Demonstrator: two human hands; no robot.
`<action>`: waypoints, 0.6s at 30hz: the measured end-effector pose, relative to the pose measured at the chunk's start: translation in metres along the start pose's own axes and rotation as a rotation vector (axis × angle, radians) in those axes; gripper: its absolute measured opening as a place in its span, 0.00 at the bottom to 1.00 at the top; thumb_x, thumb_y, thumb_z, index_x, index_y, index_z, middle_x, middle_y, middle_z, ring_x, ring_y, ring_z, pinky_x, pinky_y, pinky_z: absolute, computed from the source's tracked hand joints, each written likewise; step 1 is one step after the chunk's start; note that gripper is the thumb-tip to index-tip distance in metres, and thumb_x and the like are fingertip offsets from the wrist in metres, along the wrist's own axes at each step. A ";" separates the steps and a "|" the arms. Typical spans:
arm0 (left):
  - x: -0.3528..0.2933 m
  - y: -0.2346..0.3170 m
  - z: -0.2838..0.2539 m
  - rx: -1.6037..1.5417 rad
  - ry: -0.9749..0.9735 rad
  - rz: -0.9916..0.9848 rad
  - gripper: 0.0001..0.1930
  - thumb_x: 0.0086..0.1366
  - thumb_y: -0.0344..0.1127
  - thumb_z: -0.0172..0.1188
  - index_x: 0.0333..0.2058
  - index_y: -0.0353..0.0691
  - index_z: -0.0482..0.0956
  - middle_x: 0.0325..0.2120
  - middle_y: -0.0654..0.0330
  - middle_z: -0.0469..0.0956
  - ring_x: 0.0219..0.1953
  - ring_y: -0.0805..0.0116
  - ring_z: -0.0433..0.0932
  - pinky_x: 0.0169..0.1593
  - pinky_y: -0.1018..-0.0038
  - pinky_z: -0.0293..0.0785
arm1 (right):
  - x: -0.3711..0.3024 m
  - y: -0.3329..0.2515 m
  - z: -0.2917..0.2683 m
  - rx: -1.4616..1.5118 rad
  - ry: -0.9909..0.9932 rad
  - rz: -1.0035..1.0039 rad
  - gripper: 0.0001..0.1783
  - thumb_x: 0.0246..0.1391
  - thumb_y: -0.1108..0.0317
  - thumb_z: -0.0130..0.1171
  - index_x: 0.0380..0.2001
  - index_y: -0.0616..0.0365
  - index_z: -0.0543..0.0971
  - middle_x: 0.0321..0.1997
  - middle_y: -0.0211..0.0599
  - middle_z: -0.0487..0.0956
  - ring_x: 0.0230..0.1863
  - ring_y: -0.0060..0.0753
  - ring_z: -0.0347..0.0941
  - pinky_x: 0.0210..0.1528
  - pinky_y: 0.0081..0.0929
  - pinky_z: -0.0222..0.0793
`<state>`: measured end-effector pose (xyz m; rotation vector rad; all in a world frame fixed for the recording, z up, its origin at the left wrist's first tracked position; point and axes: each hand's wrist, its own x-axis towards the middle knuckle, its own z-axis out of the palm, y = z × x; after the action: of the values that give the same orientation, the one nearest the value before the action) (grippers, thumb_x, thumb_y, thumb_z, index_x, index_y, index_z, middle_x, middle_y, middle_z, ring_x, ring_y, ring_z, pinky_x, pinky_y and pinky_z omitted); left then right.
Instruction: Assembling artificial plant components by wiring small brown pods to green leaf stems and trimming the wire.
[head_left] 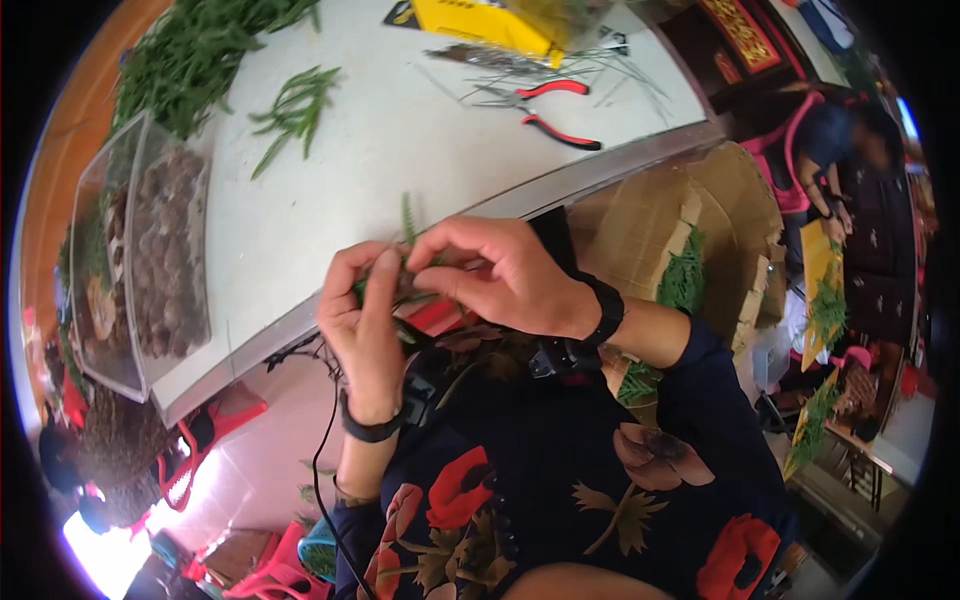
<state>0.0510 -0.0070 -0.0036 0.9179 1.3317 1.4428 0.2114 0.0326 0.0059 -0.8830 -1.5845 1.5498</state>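
Both my hands meet over the table's near edge. My left hand (362, 315) is closed, with a green feathery sprig (408, 218) rising from between its fingers. My right hand (505, 275) is closed too, thumb and fingers pinched at the same spot beside the left fingertips. A small brownish thing shows between the two hands, mostly hidden, and its kind is unclear. Beyond them on the white tabletop (300, 215) lie pliers (540, 105) with red and black handles, jaws parted, beside several thin wires (640, 75). A few loose green sprigs (298, 115) lie further left.
A clear plastic box (150, 250) of brown, round, cone-like pieces stands at the left. Behind it is a heap of green sprigs (200, 65). A yellow package (490, 30) lies at the far side. Right of me is an open cardboard box (640, 215) with greenery; other people work beyond.
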 end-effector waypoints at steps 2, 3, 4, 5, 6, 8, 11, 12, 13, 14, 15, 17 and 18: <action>-0.001 -0.001 -0.004 -0.055 -0.025 -0.014 0.04 0.66 0.25 0.56 0.37 0.32 0.77 0.32 0.61 0.80 0.29 0.80 0.73 0.36 0.84 0.69 | 0.002 -0.009 -0.017 -0.079 -0.043 -0.027 0.14 0.54 0.70 0.65 0.41 0.62 0.74 0.32 0.28 0.77 0.32 0.15 0.73 0.34 0.19 0.71; -0.002 0.000 -0.009 -0.088 -0.023 -0.024 0.04 0.66 0.25 0.56 0.37 0.31 0.77 0.32 0.61 0.80 0.29 0.80 0.73 0.36 0.84 0.69 | 0.009 -0.010 -0.033 -0.258 -0.046 -0.083 0.17 0.53 0.68 0.66 0.43 0.62 0.74 0.35 0.32 0.77 0.35 0.21 0.75 0.37 0.22 0.72; -0.001 -0.001 -0.011 -0.121 -0.022 -0.036 0.04 0.66 0.25 0.55 0.37 0.31 0.77 0.32 0.60 0.80 0.29 0.80 0.73 0.36 0.84 0.69 | 0.017 -0.009 -0.051 -0.436 -0.047 -0.136 0.19 0.52 0.66 0.67 0.44 0.62 0.74 0.37 0.36 0.78 0.37 0.27 0.77 0.39 0.25 0.72; 0.000 0.000 -0.012 -0.123 -0.025 -0.034 0.04 0.66 0.25 0.55 0.37 0.31 0.77 0.32 0.60 0.80 0.29 0.80 0.73 0.36 0.84 0.69 | 0.023 -0.004 -0.071 -0.682 0.041 -0.252 0.23 0.49 0.64 0.68 0.46 0.62 0.73 0.41 0.40 0.78 0.42 0.34 0.76 0.43 0.28 0.72; 0.001 0.002 -0.012 -0.127 -0.028 -0.038 0.04 0.65 0.25 0.56 0.37 0.31 0.77 0.31 0.60 0.80 0.29 0.80 0.73 0.35 0.84 0.69 | 0.029 0.001 -0.093 -0.924 0.129 -0.370 0.27 0.47 0.62 0.69 0.48 0.62 0.73 0.44 0.44 0.77 0.46 0.41 0.75 0.47 0.31 0.71; 0.003 0.003 -0.014 -0.132 -0.031 -0.049 0.04 0.65 0.24 0.56 0.36 0.31 0.77 0.30 0.59 0.80 0.29 0.79 0.73 0.35 0.83 0.68 | 0.037 -0.004 -0.129 -1.418 0.095 -0.258 0.34 0.43 0.60 0.70 0.53 0.62 0.70 0.50 0.51 0.74 0.51 0.51 0.71 0.50 0.37 0.70; 0.007 0.003 -0.014 -0.103 -0.034 -0.037 0.04 0.66 0.26 0.54 0.36 0.32 0.77 0.30 0.59 0.80 0.28 0.78 0.73 0.34 0.83 0.68 | 0.038 0.008 -0.164 -1.366 -0.042 -0.128 0.36 0.43 0.62 0.68 0.56 0.61 0.67 0.48 0.51 0.73 0.51 0.51 0.69 0.49 0.38 0.70; 0.007 0.003 -0.014 -0.089 -0.033 -0.033 0.05 0.66 0.27 0.54 0.36 0.33 0.77 0.30 0.59 0.80 0.28 0.78 0.73 0.33 0.83 0.68 | 0.038 0.009 -0.164 -1.356 -0.055 -0.140 0.36 0.43 0.62 0.68 0.56 0.61 0.67 0.48 0.51 0.73 0.51 0.51 0.69 0.49 0.38 0.70; 0.009 0.004 -0.013 -0.084 -0.020 -0.032 0.05 0.66 0.27 0.54 0.36 0.33 0.77 0.30 0.59 0.80 0.28 0.78 0.73 0.33 0.83 0.68 | 0.037 0.007 -0.163 -1.402 -0.065 -0.123 0.34 0.44 0.63 0.67 0.55 0.60 0.68 0.46 0.50 0.73 0.49 0.51 0.70 0.48 0.39 0.70; 0.010 0.006 -0.011 -0.089 -0.036 -0.033 0.05 0.66 0.27 0.54 0.36 0.33 0.77 0.30 0.59 0.80 0.28 0.78 0.73 0.33 0.83 0.69 | 0.036 0.004 -0.160 -1.449 -0.075 -0.105 0.33 0.45 0.64 0.66 0.54 0.60 0.68 0.44 0.50 0.73 0.48 0.51 0.71 0.47 0.40 0.70; 0.011 0.008 -0.010 -0.096 -0.054 -0.035 0.05 0.66 0.28 0.54 0.36 0.33 0.77 0.30 0.59 0.80 0.27 0.78 0.73 0.33 0.83 0.69 | 0.036 0.004 -0.158 -1.497 -0.082 -0.085 0.31 0.45 0.65 0.65 0.53 0.59 0.68 0.42 0.49 0.73 0.46 0.51 0.71 0.46 0.41 0.71; 0.010 0.011 -0.012 -0.099 -0.069 -0.038 0.05 0.66 0.28 0.54 0.36 0.33 0.77 0.29 0.59 0.80 0.27 0.78 0.73 0.33 0.83 0.69 | 0.045 0.013 -0.151 -1.524 -0.049 -0.082 0.28 0.46 0.67 0.64 0.52 0.58 0.69 0.40 0.48 0.73 0.45 0.51 0.71 0.46 0.40 0.71; 0.009 0.012 -0.013 -0.119 -0.062 -0.048 0.05 0.65 0.27 0.55 0.35 0.32 0.77 0.29 0.59 0.80 0.28 0.78 0.73 0.33 0.82 0.69 | 0.050 0.017 -0.147 -1.559 -0.007 -0.072 0.26 0.46 0.68 0.63 0.50 0.58 0.69 0.39 0.47 0.72 0.44 0.51 0.72 0.45 0.40 0.71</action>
<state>0.0342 -0.0015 0.0056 0.8410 1.2009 1.4294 0.3141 0.1490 -0.0091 -1.4776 -2.6856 -0.0483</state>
